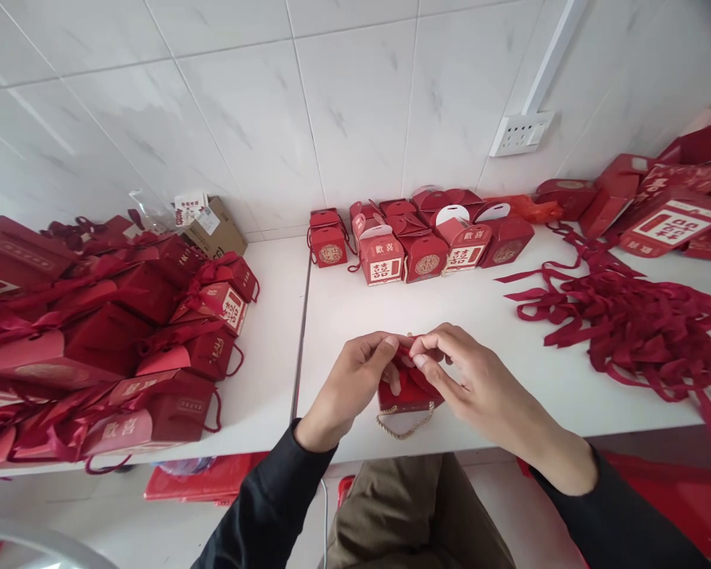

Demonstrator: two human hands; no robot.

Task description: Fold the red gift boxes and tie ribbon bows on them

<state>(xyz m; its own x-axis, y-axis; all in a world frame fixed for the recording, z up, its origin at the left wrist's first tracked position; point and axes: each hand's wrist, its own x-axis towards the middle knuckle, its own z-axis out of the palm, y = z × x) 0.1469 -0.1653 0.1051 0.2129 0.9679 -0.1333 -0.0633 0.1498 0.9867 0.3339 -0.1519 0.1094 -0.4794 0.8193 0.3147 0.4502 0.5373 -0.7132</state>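
A small red gift box [406,399] sits near the front edge of the white table, with a twisted gold cord handle [408,431] hanging on its near side. Above its lid, my left hand [360,378] pinches a red ribbon between thumb and forefinger. Close beside it, my right hand [465,378] grips another part of the same ribbon [411,345] with thumb and fingertips. My fingers cover much of the box top and most of the ribbon, so whether it is knotted cannot be seen.
Several red boxes [427,251] stand along the tiled wall. Ribbon-tied boxes are piled at left [107,332]. A heap of loose dark red ribbons [640,324] lies at right, with more boxes [672,225] behind it. A seam [301,348] divides the table; a socket [521,133] is on the wall.
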